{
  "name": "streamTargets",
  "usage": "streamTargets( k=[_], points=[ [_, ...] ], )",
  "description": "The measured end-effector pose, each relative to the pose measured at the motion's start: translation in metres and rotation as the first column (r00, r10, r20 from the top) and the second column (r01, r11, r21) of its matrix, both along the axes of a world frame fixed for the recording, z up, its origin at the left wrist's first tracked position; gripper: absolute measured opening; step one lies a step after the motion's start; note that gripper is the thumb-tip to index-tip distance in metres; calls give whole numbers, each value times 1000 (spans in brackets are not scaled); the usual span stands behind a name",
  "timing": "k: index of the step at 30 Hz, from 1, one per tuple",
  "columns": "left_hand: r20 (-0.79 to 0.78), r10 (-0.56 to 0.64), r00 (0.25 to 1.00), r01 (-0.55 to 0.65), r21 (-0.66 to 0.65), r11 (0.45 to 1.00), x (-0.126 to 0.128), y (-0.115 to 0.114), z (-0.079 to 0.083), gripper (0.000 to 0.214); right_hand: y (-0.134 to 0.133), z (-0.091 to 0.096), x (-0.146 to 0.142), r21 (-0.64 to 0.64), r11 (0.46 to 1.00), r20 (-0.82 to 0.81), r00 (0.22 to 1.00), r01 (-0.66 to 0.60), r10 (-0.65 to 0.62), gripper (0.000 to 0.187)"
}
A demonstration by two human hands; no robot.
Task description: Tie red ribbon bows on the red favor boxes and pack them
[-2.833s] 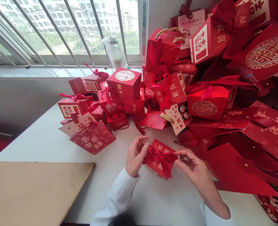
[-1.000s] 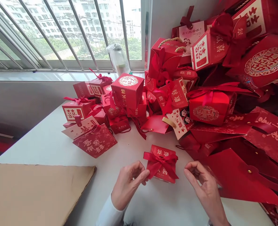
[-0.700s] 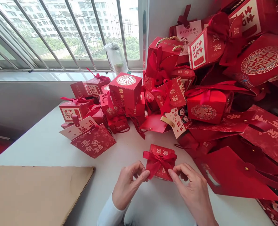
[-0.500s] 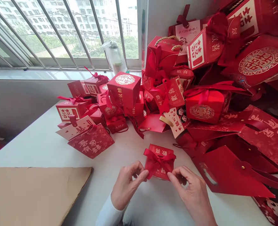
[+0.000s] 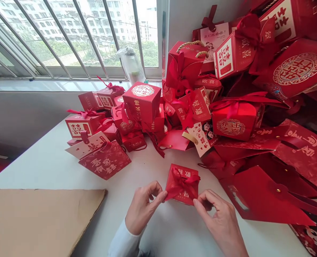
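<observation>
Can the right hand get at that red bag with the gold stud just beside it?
Probably yes: nothing visible stands between the right hand and the red bag. That hand seems to pinch the red ribbon, though, so it would likely need to let go first.

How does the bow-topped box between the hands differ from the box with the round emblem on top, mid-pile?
Top: the bow box carries a tied ribbon; the emblem box shows a round print.
Place: the bow box sits apart on the table; the emblem box is in the pile.
Contact: left hand and right hand pinch the bow box's ribbon; neither touches the emblem box.
Shared: red, with printed characters.
</observation>
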State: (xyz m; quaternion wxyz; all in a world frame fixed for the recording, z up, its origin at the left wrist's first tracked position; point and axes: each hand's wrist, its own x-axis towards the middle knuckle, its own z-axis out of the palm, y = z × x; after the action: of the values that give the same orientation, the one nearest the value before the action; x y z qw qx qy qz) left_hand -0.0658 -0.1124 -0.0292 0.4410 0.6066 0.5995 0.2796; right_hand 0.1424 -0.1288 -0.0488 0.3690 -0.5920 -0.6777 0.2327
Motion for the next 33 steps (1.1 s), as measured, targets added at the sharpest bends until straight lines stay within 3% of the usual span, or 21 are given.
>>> streamTargets(
  k=[6,11,14,18,23,33],
  points=[
    [-9,151,988,-142,296,945,11,16,13,27,-1,2,0,-8,999,-19,999,-39,39,26],
    [-89,-50,995,80,374,924,24,39,22,18,0,0,1,5,999,-26,999,-47,47,25],
    [-105,-57,993,97,427,899,25,45,18,28,-1,-1,1,-17,1000,-37,999,-25,24,26],
    [31,12,999,-27,557,830,28,45,2,23,-3,-2,0,-26,999,-45,999,-21,19,25],
    [140,122,983,-179,540,823,34,46,-17,19,-3,-4,1,-21,1000,-20,1000,-16,16,25],
    [52,136,989,-144,494,857,34,46,-23,10,-1,0,10,-90,994,-112,993,-57,47,26]
  ],
)
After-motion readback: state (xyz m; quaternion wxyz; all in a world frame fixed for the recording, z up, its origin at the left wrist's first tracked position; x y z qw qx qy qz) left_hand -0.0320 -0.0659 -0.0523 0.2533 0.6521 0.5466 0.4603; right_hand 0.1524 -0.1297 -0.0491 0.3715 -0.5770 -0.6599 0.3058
